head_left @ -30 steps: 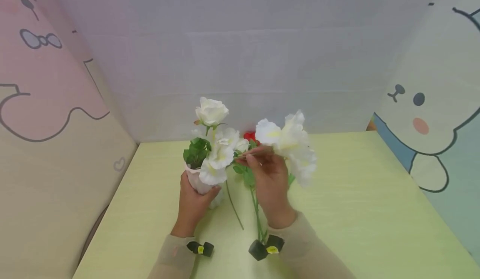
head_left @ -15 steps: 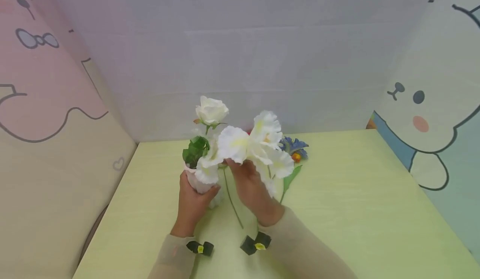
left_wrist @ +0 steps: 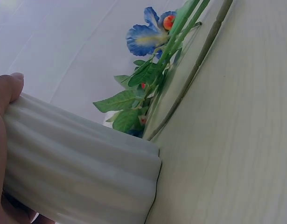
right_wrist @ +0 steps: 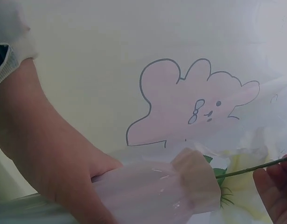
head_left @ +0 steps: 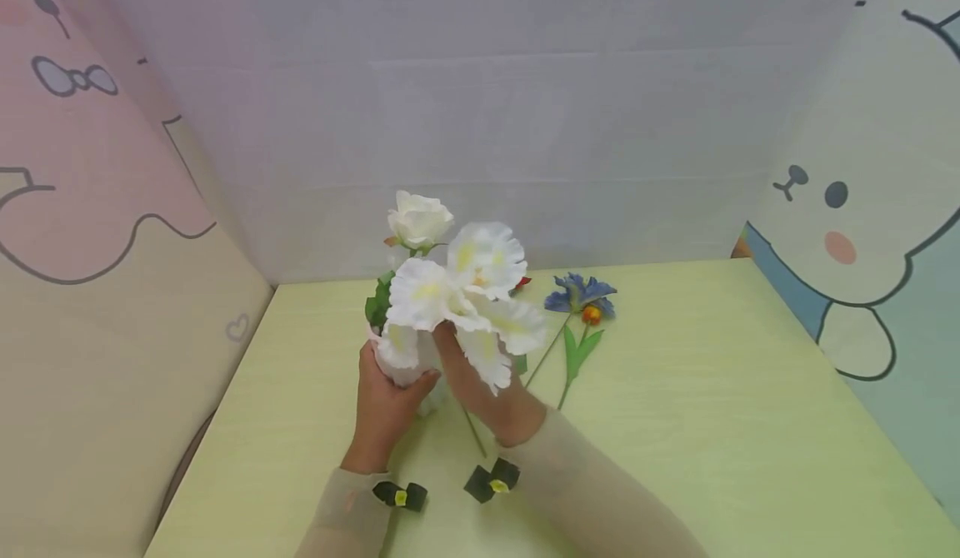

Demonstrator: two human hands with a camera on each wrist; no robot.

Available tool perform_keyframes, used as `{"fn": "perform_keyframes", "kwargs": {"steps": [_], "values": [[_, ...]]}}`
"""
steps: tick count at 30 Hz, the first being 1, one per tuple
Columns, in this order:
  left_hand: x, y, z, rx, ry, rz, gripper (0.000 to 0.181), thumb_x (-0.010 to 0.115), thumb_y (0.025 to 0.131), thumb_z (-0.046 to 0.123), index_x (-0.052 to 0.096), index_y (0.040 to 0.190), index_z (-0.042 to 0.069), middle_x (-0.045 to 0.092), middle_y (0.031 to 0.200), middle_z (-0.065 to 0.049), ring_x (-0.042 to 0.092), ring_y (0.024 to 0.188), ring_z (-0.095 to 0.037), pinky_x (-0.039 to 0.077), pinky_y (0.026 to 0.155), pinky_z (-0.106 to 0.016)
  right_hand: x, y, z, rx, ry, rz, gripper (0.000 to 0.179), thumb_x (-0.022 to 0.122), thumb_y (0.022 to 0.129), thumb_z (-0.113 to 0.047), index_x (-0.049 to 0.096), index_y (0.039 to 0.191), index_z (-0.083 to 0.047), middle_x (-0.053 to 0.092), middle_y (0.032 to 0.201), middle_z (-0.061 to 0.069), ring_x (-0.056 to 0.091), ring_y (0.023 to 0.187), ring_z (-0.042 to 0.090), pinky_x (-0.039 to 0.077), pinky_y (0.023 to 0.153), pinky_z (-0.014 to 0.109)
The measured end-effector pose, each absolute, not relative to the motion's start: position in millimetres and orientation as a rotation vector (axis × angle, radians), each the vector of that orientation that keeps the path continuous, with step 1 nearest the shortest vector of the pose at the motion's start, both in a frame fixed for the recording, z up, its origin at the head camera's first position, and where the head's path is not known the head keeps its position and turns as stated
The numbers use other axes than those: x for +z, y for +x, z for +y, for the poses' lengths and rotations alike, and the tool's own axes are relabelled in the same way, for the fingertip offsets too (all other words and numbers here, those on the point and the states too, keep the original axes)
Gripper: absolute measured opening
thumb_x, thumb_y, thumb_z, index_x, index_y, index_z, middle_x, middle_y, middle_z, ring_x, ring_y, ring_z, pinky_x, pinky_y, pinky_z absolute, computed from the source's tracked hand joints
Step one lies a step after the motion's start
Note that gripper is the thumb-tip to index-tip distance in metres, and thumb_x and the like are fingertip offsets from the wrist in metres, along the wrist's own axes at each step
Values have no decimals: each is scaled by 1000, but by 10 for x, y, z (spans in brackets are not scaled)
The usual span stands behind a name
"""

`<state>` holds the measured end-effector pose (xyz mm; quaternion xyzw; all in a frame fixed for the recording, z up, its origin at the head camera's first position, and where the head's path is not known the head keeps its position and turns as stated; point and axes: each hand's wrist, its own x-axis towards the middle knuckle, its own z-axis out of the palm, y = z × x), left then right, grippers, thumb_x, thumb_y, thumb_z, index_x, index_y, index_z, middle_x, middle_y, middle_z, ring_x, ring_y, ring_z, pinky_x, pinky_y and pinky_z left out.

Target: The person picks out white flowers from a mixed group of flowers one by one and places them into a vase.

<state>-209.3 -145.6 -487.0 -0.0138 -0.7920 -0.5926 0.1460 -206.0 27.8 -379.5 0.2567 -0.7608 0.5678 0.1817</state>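
My left hand (head_left: 386, 412) grips a white fluted vase (left_wrist: 82, 158) round its side; the vase stands on the table. In the right wrist view, its frilled mouth (right_wrist: 199, 182) is visible. My right hand (head_left: 501, 412) pinches a thin green stem (right_wrist: 253, 168) just outside that mouth, and the stem's end meets the rim area; whether it is inside, I cannot tell. Large white ruffled blooms (head_left: 457, 291) spread above the right hand, hiding its fingertips in the head view. A white rose (head_left: 420, 221) with green leaves (head_left: 378, 301) rises from the vase.
Right of the vase lie a blue flower (head_left: 577, 296), a small orange bud (head_left: 592, 315) with green leaves and a partly hidden red flower (head_left: 522, 285). A loose stem (left_wrist: 190, 79) lies on the pale table (head_left: 712, 391) by the vase. Cartoon-printed panels flank the table.
My right hand has moved left to the vase mouth with the white flower, whose blooms now cover much of the vase top. The blue flower has come into sight. My left hand has stayed put.
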Motion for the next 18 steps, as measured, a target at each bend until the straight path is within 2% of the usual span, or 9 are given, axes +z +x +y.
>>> {"fn": "perform_keyframes", "kwargs": {"steps": [1,3,5,7,11,14,18], "values": [[-4873,-2094,-1459,-1702,-50,-2278,94,89,78,9,29,150,5,43,141,-17,47,121,-31,37,104,-51,-3822,-2060,279,1466,801,-2164,35,47,110,-17,51,140,-1,55,140,9,48,134,18,37,113,35],[-4897,-2108,-1471,-1684,-80,-2272,94,89,78,9,29,150,6,44,141,-14,47,121,-29,37,104,-50,-3911,-2058,298,865,886,-2217,37,41,110,-12,51,143,1,57,138,13,52,132,21,39,111,33],[-5015,-2165,-1508,-1656,-116,-2258,94,90,77,11,30,150,10,45,140,-9,48,120,-26,37,103,-48,-4014,-2076,308,249,806,-2080,37,34,110,-9,55,139,2,62,131,15,57,125,23,44,107,31],[-5085,-2205,-1526,-1627,-144,-2251,93,89,77,10,31,150,12,46,139,-6,48,120,-22,38,103,-48,-4095,-2105,310,-50,727,-1869,41,27,109,-6,61,132,1,65,124,16,62,117,25,48,103,32],[-5076,-2212,-1514,-1617,-177,-2233,89,86,76,5,34,148,11,47,137,-5,48,120,-22,38,102,-49,-4105,-2148,252,367,800,-1847,34,33,110,-14,60,121,5,66,118,18,65,109,26,50,100,30],[-5055,-2196,-1502,-1615,-148,-2251,85,86,77,6,36,146,10,47,137,-7,48,122,-25,38,104,-51,-4110,-2179,226,596,870,-1816,29,41,106,-13,55,122,8,66,117,21,66,108,29,48,103,30],[-5046,-2178,-1493,-1577,-100,-2304,84,86,79,10,34,146,8,47,139,-10,48,127,-28,38,107,-55,-4130,-2207,212,648,921,-1834,30,54,99,-9,54,124,7,65,120,22,65,110,31,45,107,29]]}}
